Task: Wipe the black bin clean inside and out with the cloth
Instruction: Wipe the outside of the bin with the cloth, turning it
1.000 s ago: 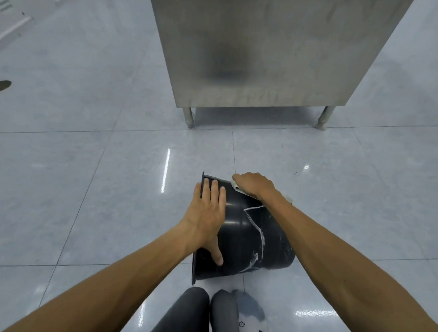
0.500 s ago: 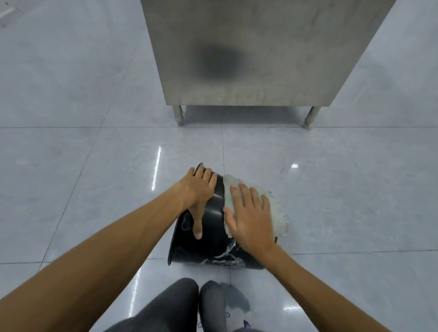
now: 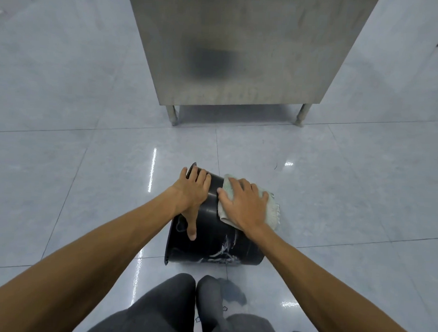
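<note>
The black bin (image 3: 211, 237) lies on its side on the tiled floor, its open mouth facing left. White soapy streaks mark its lower outer wall. My left hand (image 3: 190, 198) rests flat on the bin near the rim, thumb pointing down, holding it steady. My right hand (image 3: 244, 205) presses a pale green cloth (image 3: 271, 212) against the upper right part of the bin's outside. The inside of the bin is hidden from here.
A stainless steel cabinet (image 3: 242, 50) on short legs stands on the floor just beyond the bin. Glossy grey floor tiles (image 3: 88, 186) spread all around. My knees in grey trousers (image 3: 180, 311) are just below the bin.
My right hand went from gripping a bunched cloth at the bin's far edge to pressing it spread flat on the side. My left hand slid toward the rim. The view shifted a little.
</note>
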`<state>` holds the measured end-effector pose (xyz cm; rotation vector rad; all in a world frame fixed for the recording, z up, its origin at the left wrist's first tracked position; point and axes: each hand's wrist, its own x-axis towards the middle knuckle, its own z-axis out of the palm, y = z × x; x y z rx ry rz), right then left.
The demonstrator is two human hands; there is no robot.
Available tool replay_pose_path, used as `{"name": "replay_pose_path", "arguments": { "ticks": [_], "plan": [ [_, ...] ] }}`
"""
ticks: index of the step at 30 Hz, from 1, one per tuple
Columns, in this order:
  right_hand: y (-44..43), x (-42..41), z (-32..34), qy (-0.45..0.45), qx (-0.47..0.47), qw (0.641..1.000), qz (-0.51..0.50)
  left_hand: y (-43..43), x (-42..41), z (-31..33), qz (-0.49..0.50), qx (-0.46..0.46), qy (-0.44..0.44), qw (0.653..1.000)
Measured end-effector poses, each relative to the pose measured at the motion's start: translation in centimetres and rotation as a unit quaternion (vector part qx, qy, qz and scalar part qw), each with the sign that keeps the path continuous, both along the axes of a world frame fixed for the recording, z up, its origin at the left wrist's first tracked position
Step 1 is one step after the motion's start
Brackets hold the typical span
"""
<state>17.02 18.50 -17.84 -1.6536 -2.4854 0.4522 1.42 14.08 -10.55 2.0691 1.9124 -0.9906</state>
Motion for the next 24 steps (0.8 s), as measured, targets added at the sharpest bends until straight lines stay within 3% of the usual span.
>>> {"name": "replay_pose_path", "arguments": {
  "ticks": [4, 6, 8, 13, 17, 21, 24],
  "plan": [
    [3.5, -1.2, 0.9, -0.018, -0.141, 0.988, -0.051, -0.6, -0.1, -0.4, -0.004, 0.011, -0.007, 1.000],
    [4.5, -1.6, 0.9, -0.019, -0.168, 0.985, -0.046, -0.9, -0.2, -0.5, 0.003, 0.014, -0.020, 1.000],
    [4.5, -1.8, 0.6, -0.025, -0.148, 0.988, -0.021, -0.8, -0.3, -0.5, 0.016, 0.005, -0.033, 0.999],
    [0.4, 0.3, -0.8, -0.009, 0.045, 0.998, 0.049, 0.5, -0.1, -0.1, 0.032, -0.021, -0.023, 0.999],
    [-5.3, 2.5, -2.5, 0.042, 0.123, 0.990, 0.049, 1.5, -0.6, 0.3, 0.030, -0.024, -0.035, 0.999],
    [-4.8, 2.8, -2.3, 0.058, 0.123, 0.990, 0.029, 1.1, -0.3, 0.1, 0.020, -0.021, -0.024, 0.999],
    [0.0, 0.8, -0.7, 0.007, 0.018, 1.000, -0.005, 0.2, 0.1, -0.1, 0.019, -0.014, -0.011, 1.000]
  ]
}}
